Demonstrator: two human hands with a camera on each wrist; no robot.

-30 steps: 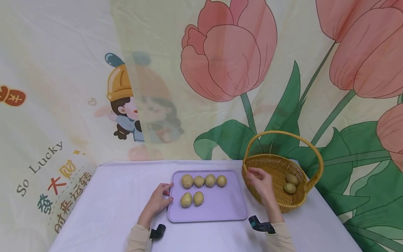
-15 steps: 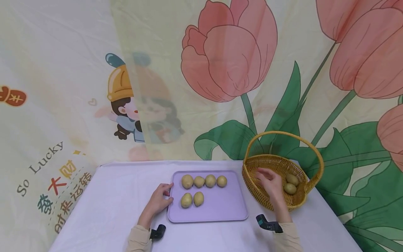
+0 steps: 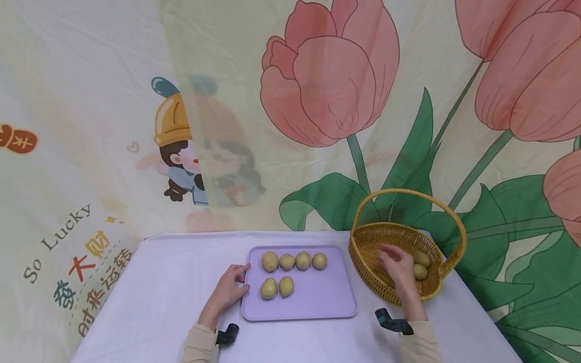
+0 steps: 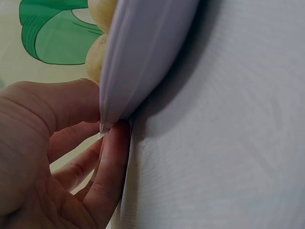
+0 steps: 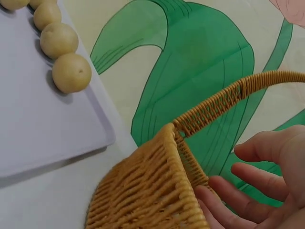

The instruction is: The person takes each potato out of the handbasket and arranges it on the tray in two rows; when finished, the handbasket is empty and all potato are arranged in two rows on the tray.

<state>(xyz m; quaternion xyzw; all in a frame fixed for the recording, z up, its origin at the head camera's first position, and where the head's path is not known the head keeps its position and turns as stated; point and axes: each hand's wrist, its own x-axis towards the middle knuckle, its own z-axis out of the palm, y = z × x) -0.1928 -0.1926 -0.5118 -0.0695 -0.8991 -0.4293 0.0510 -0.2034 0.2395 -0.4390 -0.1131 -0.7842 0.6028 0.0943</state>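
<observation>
A lilac tray [image 3: 322,307] lies on the table. On it sit several potatoes, four-wide in the back row [image 3: 303,260] and a pair in front [image 3: 286,286]. At the tray's left edge my left hand [image 3: 229,287] pinches the rim; in the left wrist view the thumb is over the rim and a finger [image 4: 112,167] is beneath it. My right hand [image 3: 399,269] hovers over the wicker basket [image 3: 369,272], fingers loosely bent with nothing between them. Two potatoes [image 3: 421,258] lie in the basket's right side, partly behind the right hand.
The basket's tall arched handle [image 3: 408,191] rises above the right hand. A white cloth [image 3: 154,292] covers the table. Behind hangs a printed curtain [image 3: 336,101] with tulips.
My right hand has moved to the right, from the basket's left rim to over its inside. The left hand and the tray have stayed put.
</observation>
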